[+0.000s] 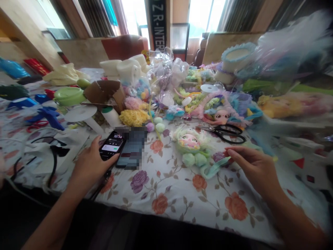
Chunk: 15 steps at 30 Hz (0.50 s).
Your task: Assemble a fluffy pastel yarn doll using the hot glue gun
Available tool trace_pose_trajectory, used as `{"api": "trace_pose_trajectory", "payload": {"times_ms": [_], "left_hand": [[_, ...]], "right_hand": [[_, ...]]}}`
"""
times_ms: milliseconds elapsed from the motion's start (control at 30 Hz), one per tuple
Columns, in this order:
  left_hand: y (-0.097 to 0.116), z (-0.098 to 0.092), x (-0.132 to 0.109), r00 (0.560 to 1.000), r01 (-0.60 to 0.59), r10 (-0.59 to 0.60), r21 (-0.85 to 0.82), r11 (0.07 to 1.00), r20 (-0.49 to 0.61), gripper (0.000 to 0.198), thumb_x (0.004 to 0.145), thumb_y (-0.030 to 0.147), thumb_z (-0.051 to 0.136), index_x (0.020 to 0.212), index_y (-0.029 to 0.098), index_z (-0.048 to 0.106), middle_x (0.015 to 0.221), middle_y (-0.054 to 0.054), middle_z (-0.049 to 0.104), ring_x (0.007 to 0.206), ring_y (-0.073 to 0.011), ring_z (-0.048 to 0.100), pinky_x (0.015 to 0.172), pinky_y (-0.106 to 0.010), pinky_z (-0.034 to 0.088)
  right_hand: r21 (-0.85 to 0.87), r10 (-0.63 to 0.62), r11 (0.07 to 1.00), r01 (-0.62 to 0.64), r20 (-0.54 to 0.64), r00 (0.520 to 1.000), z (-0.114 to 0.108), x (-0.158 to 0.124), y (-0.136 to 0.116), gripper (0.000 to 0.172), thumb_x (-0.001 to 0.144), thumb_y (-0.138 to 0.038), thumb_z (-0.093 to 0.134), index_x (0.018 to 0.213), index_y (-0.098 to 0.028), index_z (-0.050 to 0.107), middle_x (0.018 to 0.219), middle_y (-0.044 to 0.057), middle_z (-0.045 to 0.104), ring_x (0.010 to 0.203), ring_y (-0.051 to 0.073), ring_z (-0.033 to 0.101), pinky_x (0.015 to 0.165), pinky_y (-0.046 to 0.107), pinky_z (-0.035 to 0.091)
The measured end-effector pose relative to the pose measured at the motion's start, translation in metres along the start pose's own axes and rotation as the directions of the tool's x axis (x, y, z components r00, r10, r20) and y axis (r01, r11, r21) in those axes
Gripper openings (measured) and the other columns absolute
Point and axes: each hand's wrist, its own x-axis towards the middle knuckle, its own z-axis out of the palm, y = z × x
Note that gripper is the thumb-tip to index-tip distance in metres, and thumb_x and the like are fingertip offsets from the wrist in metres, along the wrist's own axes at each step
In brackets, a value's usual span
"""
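Note:
My left hand [88, 161] grips a lit smartphone [110, 146], the thumb across its lower corner and the index finger along its left side. Beside that phone, touching or nearly so, lies a second phone [130, 152], its screen partly blurred. Between thumb and fingertips, my right hand [252, 165] pinches the end of a pale green ribbon [215, 167]. The ribbon runs left to a doll-faced plush piece [191, 140] with light green frills and pompoms, which rests on the flowered tablecloth [174, 187].
Black-handled scissors [229, 133] lie behind my right hand. Across the back stand a cardboard box [105, 92], yellow fluffy trim [134, 118], a thread cone [110, 116] and a pink doll-faced piece [221, 116]. Cables [53, 163] trail at left. Clear plastic bags [291, 45] bulge at right.

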Motion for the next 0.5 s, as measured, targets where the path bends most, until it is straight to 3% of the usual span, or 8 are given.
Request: {"api": "trace_pose_trajectory", "payload": {"times_ms": [233, 333, 400, 500], "left_hand": [[0.014, 0.008, -0.001, 0.997, -0.080, 0.081, 0.047, 0.996, -0.013, 0.081, 0.089, 0.056, 0.049, 0.152, 0.007, 0.033, 0.136, -0.027, 0.061, 0.122, -0.0471, 0.059, 0.098, -0.056, 0.048], [0.015, 0.005, -0.001, 0.994, -0.106, 0.106, 0.052, 0.993, 0.014, 0.078, 0.094, 0.057, 0.036, 0.152, 0.004, 0.033, 0.135, -0.029, 0.060, 0.124, -0.0475, 0.058, 0.101, -0.057, 0.046], [0.020, 0.003, -0.005, 0.988, -0.149, 0.150, 0.036, 0.988, -0.037, 0.080, 0.095, 0.058, 0.033, 0.153, 0.003, 0.030, 0.142, -0.030, 0.054, 0.132, -0.0469, 0.051, 0.108, -0.057, 0.040], [0.037, 0.005, -0.017, 0.961, -0.221, 0.224, 0.036, 0.975, -0.162, 0.091, 0.088, 0.064, 0.047, 0.156, 0.008, 0.023, 0.150, -0.026, 0.046, 0.142, -0.0448, 0.040, 0.115, -0.057, 0.033]], "right_hand": [[-0.002, 0.049, 0.999, -0.049, -0.037, 0.998, 0.003, -0.001, 0.002, 0.027, 0.074, -0.048, 0.072, 0.084, -0.023, 0.078, 0.072, 0.003, 0.077, 0.064, 0.019, 0.070, 0.060, 0.028, 0.057], [-0.013, 0.061, 0.998, -0.061, -0.040, 0.997, 0.000, -0.001, 0.004, 0.028, 0.074, -0.048, 0.072, 0.085, -0.023, 0.078, 0.073, 0.003, 0.078, 0.064, 0.020, 0.071, 0.059, 0.028, 0.056], [-0.020, 0.050, 0.998, -0.051, -0.043, 0.998, -0.001, 0.000, 0.005, 0.028, 0.074, -0.048, 0.072, 0.085, -0.023, 0.078, 0.072, 0.003, 0.078, 0.065, 0.020, 0.071, 0.062, 0.028, 0.057], [-0.022, 0.042, 0.999, -0.043, -0.043, 0.998, -0.002, 0.000, 0.004, 0.028, 0.074, -0.048, 0.072, 0.085, -0.023, 0.079, 0.072, 0.003, 0.078, 0.065, 0.020, 0.072, 0.062, 0.029, 0.057]]}}
